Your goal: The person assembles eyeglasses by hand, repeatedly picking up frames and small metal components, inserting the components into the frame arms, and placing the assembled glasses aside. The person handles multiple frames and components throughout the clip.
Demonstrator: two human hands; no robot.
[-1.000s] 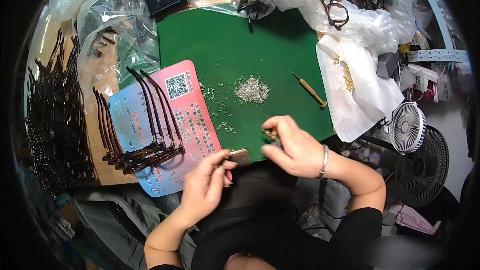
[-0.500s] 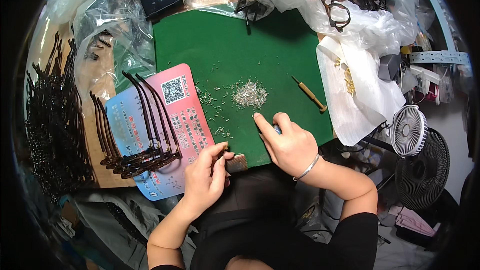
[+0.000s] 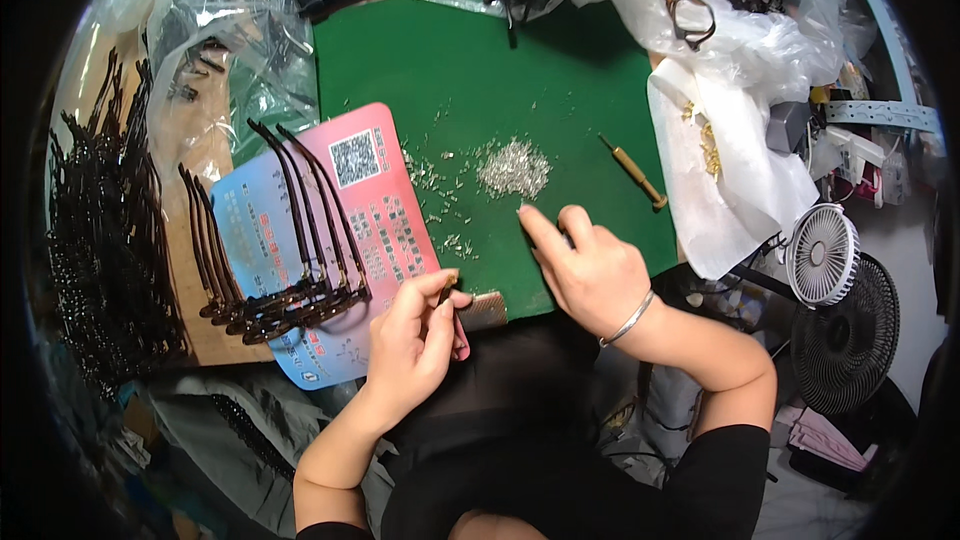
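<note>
My left hand (image 3: pixel 415 340) pinches a small dark part at the near edge of the green mat (image 3: pixel 480 70), next to a small ridged grey block (image 3: pixel 482 311). My right hand (image 3: pixel 590 265) lies on the mat with its index finger stretched out toward a pile of tiny silver screws (image 3: pixel 513 168); the fingertip is just short of the pile. Whether this hand holds anything I cannot tell. A silver bangle circles the right wrist.
Several dark eyeglass temples (image 3: pixel 300 230) lie on a pink and blue card (image 3: pixel 385 210) left of the mat. A wooden-handled screwdriver (image 3: pixel 634 173) rests right of the screws. Clear plastic bags with frames crowd the far side; two small fans (image 3: pixel 822 254) stand at the right.
My right hand has moved away from the left and forward across the mat toward the screw pile, its index finger extending. The left hand stays at the mat's near edge.
</note>
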